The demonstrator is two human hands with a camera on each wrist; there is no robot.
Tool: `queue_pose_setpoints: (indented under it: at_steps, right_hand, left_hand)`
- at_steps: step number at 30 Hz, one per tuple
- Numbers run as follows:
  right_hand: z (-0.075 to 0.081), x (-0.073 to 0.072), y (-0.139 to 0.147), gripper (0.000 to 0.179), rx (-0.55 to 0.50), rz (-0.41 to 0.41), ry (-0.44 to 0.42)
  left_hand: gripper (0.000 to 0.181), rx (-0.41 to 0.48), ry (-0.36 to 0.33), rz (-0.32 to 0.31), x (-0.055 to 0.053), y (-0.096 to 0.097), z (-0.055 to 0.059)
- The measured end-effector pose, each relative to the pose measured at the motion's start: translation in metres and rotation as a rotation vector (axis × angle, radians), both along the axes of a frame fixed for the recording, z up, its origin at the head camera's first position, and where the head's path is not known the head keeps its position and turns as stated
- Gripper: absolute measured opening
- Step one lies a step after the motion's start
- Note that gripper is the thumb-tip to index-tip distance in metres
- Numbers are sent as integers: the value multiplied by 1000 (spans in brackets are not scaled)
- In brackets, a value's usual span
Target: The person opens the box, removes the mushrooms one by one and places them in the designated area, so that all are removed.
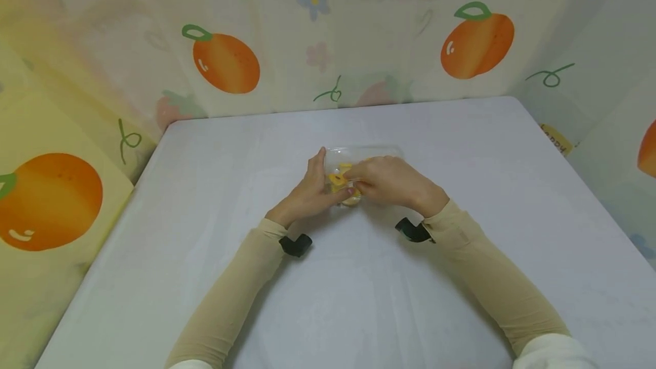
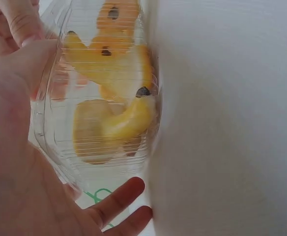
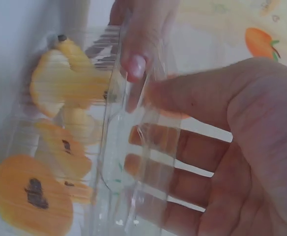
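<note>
A clear plastic clamshell box point(image 1: 361, 152) sits on the table, its ribbed wall facing the wrists. Inside lie several yellow and orange pieces with dark marks, among them a banana-shaped piece point(image 2: 126, 123) and a rounded orange piece point(image 3: 15, 196). My left hand point(image 1: 307, 192) holds the box at its left side, thumb along the near rim and other fingers around the side. At the same near rim, my right hand point(image 1: 392, 181) pinches the clear plastic edge between thumb and fingers. Several right fingers show through the plastic in the right wrist view.
The box stands on a white-covered table point(image 1: 338, 300). A cloth backdrop point(image 1: 348, 33) printed with oranges rises behind the table's far edge and along its sides. Black bands point(image 1: 295, 245) sit at the wrists over beige sleeves point(image 1: 230, 295).
</note>
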State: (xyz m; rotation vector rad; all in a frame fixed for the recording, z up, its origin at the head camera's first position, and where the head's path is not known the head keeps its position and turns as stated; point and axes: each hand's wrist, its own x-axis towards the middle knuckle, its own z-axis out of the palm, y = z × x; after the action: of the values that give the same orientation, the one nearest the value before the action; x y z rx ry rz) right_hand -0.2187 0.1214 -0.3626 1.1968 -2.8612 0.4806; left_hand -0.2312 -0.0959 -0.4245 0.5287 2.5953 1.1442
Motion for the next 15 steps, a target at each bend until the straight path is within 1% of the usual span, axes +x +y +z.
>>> queue_pose_setpoints:
  at_steps: [4,9,12,15]
  right_hand:
    - [1,-3,1,30,2,-19,-73]
    - [3,-3,2,31,-2,-36,-74]
    - [4,-3,2,31,4,-49,-72]
    - [4,-4,2,31,8,-55,-73]
  left_hand:
    - [125,-11,-43,38,3,-1,2]
    - [132,17,-67,83,3,0,3]
    - [134,65,-77,99,1,0,0]
    - [133,159,-86,99,0,-1,-6]
